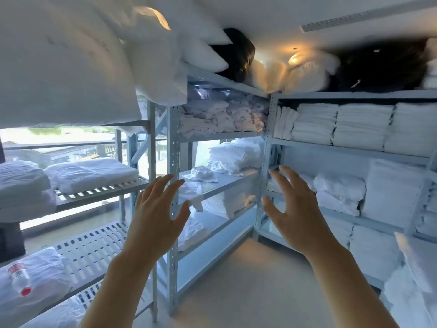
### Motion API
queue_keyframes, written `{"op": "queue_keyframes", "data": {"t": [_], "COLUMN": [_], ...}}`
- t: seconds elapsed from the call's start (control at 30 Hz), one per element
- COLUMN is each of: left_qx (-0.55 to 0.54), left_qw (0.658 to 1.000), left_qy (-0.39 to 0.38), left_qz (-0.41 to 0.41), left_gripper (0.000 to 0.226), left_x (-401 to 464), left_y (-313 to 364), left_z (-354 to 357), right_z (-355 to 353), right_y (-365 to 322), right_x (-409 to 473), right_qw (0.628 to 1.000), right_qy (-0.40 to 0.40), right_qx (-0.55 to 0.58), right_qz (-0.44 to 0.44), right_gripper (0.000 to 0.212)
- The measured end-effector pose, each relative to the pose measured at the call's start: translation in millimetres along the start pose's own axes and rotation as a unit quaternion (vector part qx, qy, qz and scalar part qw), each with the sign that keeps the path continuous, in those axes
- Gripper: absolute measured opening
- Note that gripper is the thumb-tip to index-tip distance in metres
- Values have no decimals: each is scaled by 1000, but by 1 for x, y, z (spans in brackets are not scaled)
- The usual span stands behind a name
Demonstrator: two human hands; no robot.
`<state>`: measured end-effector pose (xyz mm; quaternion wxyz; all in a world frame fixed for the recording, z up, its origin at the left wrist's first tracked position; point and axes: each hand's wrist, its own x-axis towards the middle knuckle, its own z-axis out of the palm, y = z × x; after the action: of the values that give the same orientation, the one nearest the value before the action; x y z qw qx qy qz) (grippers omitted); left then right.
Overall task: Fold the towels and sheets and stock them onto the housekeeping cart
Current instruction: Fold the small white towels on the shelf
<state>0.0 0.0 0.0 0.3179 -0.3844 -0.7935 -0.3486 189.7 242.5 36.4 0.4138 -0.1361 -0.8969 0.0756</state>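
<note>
Fingers spread, nothing held: my left hand (157,215) and right hand (295,209) hang in the air before the shelf posts, each grip wide and empty; I judge this the fetching step, before any folding; next I must choose a piece and close on it; loose crumpled towels (201,174) lie on the middle shelf (236,178) just beyond my left hand; folded towel stacks (343,123) fill the right rack; no cart shows.

towels (364,124): white | shelf frame (173,162): pale grey | bag (238,55): black | bottle cap (25,291): red
</note>
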Motion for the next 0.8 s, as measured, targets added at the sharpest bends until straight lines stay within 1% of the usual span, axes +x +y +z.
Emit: {"op": "queue_keyframes", "data": {"t": [0.1, 0.2, 0.33, 0.43, 0.67, 0.8], "left_qx": [7, 17, 18, 12, 4, 2], "left_qw": [1000, 999, 999, 999, 998, 998], "left_qy": [-7, -25, -25, -25, -53, -59], "left_qz": [-10, -11, -24, -28, -33, -24], "left_gripper": [54, 51, 51, 51, 53, 53], "left_x": [17, 31, 60, 82, 165, 215], "left_y": [0, -8, -27, -54, -123, -168], "left_z": [26, 56, 96, 134, 216, 255], "right_z": [18, 45, 85, 124, 215, 260], "right_y": [27, 50, 79, 100, 140, 159], "right_x": [20, 37, 66, 94, 175, 231], "right_qw": [1000, 999, 998, 998, 996, 996], "right_qy": [-14, -34, -50, -53, -74, -65], "right_qx": [5, 14, 19, 19, -28, -48], "right_qz": [5, 10, 13, 14, 33, 44], "right_gripper": [63, 65, 65, 65, 65, 66]}}
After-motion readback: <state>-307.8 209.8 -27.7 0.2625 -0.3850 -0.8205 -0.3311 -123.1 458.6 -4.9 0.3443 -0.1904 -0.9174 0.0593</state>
